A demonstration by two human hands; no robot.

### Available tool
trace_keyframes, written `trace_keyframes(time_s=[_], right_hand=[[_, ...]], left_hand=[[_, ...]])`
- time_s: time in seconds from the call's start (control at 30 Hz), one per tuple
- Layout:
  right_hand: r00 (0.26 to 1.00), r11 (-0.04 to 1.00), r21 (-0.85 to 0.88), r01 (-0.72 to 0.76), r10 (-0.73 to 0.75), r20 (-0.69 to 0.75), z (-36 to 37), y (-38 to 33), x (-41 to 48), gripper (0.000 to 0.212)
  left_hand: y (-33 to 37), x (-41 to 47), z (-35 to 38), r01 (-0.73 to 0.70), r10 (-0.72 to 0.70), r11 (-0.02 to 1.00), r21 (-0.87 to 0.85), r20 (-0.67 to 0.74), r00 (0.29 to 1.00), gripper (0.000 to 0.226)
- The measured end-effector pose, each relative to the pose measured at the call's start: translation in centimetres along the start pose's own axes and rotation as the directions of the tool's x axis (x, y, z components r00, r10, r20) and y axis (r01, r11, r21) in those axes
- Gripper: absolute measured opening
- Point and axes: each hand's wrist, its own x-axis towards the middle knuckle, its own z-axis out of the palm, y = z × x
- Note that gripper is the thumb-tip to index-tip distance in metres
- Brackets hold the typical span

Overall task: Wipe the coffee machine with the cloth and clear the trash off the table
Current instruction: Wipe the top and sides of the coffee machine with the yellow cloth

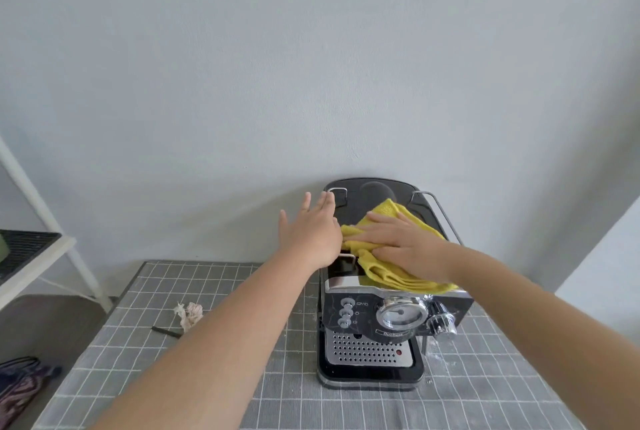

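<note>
- Wiping is under way: the right hand (405, 249) presses flat, fingers straight, on the yellow cloth (384, 266) atop the coffee machine (374, 322).
- The left hand (313, 232), fingers spread, braces the machine's side.
- Crumpled trash (189, 314) lies well below-left of the left hand, not cleared.

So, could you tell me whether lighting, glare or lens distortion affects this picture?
Head view: light is soft and even, with only a faint shadow on the wall behind the coffee machine; head view: its chrome strip and gauge glass catch bright reflections; head view: the wide lens stretches both forearms and splays the table edges.
</note>
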Motion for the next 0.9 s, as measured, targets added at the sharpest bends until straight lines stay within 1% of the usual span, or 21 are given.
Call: trace_keyframes(time_s=[0.03,0.07,0.1,0.13,0.17,0.2,0.27,0.33,0.37,0.43,0.47,0.5,0.53,0.57,0.6,0.63,0.7,0.77,0.83,0.87,0.9], right_hand=[[1.0,1.0,0.002,-0.019,0.019,0.0,-0.4,0.4,0.0,0.046],[0.997,0.996,-0.049,-0.073,0.071,-0.038,-0.5,0.6,0.3,0.047],[0.982,0.981,-0.108,-0.164,0.152,-0.113,-0.5,0.6,0.6,0.048],[0.951,0.951,-0.151,-0.271,0.241,-0.192,-0.3,0.1,1.0,0.05],[0.921,0.92,-0.168,-0.355,0.314,-0.231,0.2,-0.5,1.2,0.053],[0.904,0.898,-0.175,-0.404,0.363,-0.227,0.9,-1.2,1.2,0.056],[0.901,0.886,-0.183,-0.425,0.395,-0.182,2.3,-1.9,0.6,0.061],[0.876,0.872,-0.129,-0.473,0.45,-0.173,2.0,-1.5,0.5,0.063],[0.838,0.842,-0.077,-0.534,0.515,-0.179,1.5,-1.1,0.9,0.065],[0.726,0.742,0.04,-0.669,0.664,-0.18,0.6,-0.6,2.6,0.068],[0.678,0.696,0.09,-0.712,0.715,-0.169,0.3,-0.6,3.6,0.07],[0.648,0.666,0.129,-0.735,0.745,-0.156,0.1,-0.7,4.5,0.072],[0.637,0.655,0.145,-0.741,0.755,-0.155,0.1,-0.8,5.0,0.076],[0.646,0.666,0.131,-0.734,0.745,-0.165,0.2,-0.8,5.1,0.079],[0.676,0.697,0.098,-0.71,0.714,-0.183,0.3,-0.7,4.7,0.081],[0.727,0.748,0.055,-0.661,0.657,-0.2,0.5,-0.6,3.9,0.081],[0.853,0.863,-0.057,-0.501,0.482,-0.2,1.0,-0.5,2.1,0.074],[0.941,0.938,-0.129,-0.323,0.302,-0.153,1.3,-0.6,1.0,0.061],[0.969,0.968,-0.119,-0.222,0.205,-0.137,1.1,0.2,1.8,0.054],[0.967,0.969,-0.113,-0.221,0.203,-0.153,1.0,0.7,2.9,0.054],[0.953,0.957,-0.114,-0.267,0.245,-0.18,0.9,1.2,4.3,0.056]], left_hand=[[0.1,0.1,-0.1,-0.003,0.003,1.0,0.004,0.015,1.0,0.054],[0.1,0.3,-0.2,-0.003,0.003,1.0,0.009,0.033,0.999,0.055],[0.2,0.6,-0.4,-0.003,0.002,1.0,0.018,0.05,0.999,0.055],[0.2,0.9,-0.5,-0.001,-0.001,0.999,0.034,0.066,0.998,0.055],[0.2,1.2,-0.7,-0.001,-0.004,0.999,0.053,0.079,0.997,0.056],[0.3,1.6,-0.8,-0.003,-0.004,0.998,0.066,0.093,0.996,0.057],[0.7,2.4,-0.8,-0.008,0.001,0.998,0.061,0.115,0.993,0.059],[1.5,3.0,-0.3,-0.011,0.007,0.999,0.038,0.102,0.995,0.06],[1.8,3.2,-0.1,-0.01,0.008,1.0,0.026,0.081,0.997,0.06],[2.1,3.3,0.5,-0.007,0.007,1.0,0.008,0.023,1.0,0.059],[2.0,3.4,0.6,-0.01,0.01,1.0,-0.006,0.003,1.0,0.059],[1.8,3.4,0.7,-0.012,0.012,1.0,-0.024,-0.007,1.0,0.058],[1.7,3.4,0.8,-0.012,0.012,0.999,-0.039,-0.013,1.0,0.058],[1.6,3.4,0.8,-0.009,0.008,0.998,-0.056,-0.018,1.0,0.058],[1.5,3.4,0.8,-0.006,0.004,0.997,-0.082,-0.021,1.0,0.057],[1.4,3.5,0.9,-0.001,-0.002,0.993,-0.118,-0.023,1.0,0.057],[1.4,3.6,1.0,0.009,-0.016,0.98,-0.197,-0.029,0.999,0.057],[1.4,3.7,1.1,0.012,-0.024,0.966,-0.258,-0.042,0.999,0.056],[1.4,3.7,1.3,0.013,-0.032,0.959,-0.282,-0.063,0.998,0.055],[1.3,3.8,1.3,0.011,-0.034,0.959,-0.282,-0.075,0.997,0.055],[1.3,3.7,1.4,0.011,-0.035,0.96,-0.279,-0.082,0.996,0.055]])
